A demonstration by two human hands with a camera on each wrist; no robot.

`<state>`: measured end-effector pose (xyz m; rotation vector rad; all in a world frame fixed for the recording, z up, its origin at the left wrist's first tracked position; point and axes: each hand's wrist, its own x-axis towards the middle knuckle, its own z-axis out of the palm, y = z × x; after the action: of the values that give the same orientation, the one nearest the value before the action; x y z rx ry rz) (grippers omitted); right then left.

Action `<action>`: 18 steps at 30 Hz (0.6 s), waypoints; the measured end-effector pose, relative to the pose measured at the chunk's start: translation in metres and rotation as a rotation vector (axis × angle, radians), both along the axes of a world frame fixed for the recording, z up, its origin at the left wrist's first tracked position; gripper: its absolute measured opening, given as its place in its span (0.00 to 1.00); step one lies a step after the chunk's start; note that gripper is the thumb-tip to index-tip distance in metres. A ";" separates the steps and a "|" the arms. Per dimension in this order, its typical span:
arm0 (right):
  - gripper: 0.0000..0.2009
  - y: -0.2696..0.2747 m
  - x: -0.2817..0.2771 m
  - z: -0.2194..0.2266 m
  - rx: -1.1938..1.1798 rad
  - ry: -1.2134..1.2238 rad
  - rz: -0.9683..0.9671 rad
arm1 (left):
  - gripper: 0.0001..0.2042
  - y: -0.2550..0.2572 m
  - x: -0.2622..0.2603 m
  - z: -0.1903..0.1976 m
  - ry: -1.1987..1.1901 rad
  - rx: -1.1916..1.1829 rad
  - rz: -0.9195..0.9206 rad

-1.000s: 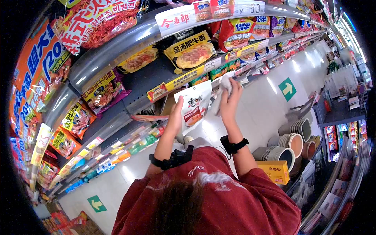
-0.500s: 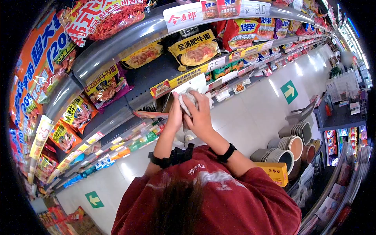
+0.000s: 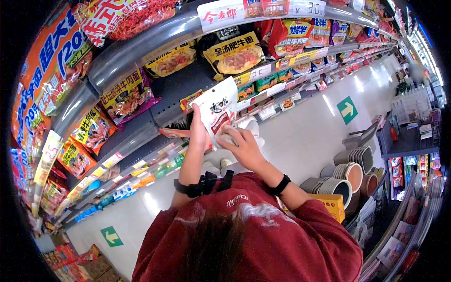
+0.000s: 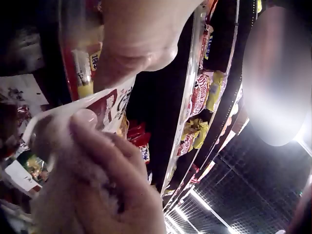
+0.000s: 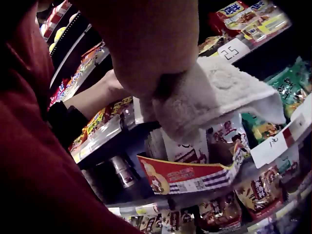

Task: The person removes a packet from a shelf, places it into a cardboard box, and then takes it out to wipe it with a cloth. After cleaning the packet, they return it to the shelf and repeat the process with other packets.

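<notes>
At left, noodle packs (image 3: 124, 96) lie on the shelf (image 3: 171, 101). A red carton (image 3: 174, 133) sits just beside the left hand (image 3: 199, 132), whose fingers grip the left edge of the white packet (image 3: 217, 104), held upright at a tilt. At right, the right hand (image 3: 249, 150) bunches the pale cloth (image 3: 253, 128) in curled fingers against the packet's lower part.

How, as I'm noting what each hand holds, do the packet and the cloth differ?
The packet has dark and red print; the cloth looks plain. The packet is smooth and fairly flat, while the cloth is fluffy and bends softly. The left hand grips the packet; the right hand holds the cloth. Both are pale.
</notes>
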<state>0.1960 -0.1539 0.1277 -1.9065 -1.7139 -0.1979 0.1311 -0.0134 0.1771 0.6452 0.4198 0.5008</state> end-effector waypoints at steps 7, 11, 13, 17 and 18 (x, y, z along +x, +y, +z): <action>0.20 -0.020 0.034 0.001 0.206 0.313 -0.183 | 0.32 -0.002 -0.005 0.009 0.026 0.027 0.081; 0.21 -0.004 0.037 0.046 0.529 0.455 -0.377 | 0.32 -0.010 0.002 -0.005 0.044 0.042 -0.015; 0.23 0.009 0.031 0.055 0.550 0.410 -0.369 | 0.33 -0.019 0.009 -0.011 -0.003 0.054 -0.047; 0.27 0.033 0.002 0.056 0.382 0.266 -0.324 | 0.31 -0.032 0.013 -0.011 0.088 0.287 0.027; 0.28 0.032 -0.005 0.053 0.279 0.156 -0.300 | 0.31 -0.033 0.010 -0.002 0.110 0.184 0.039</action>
<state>0.1906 -0.1219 0.1805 -1.9035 -1.2242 -0.3716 0.1416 -0.0463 0.1753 0.8459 0.4946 0.5469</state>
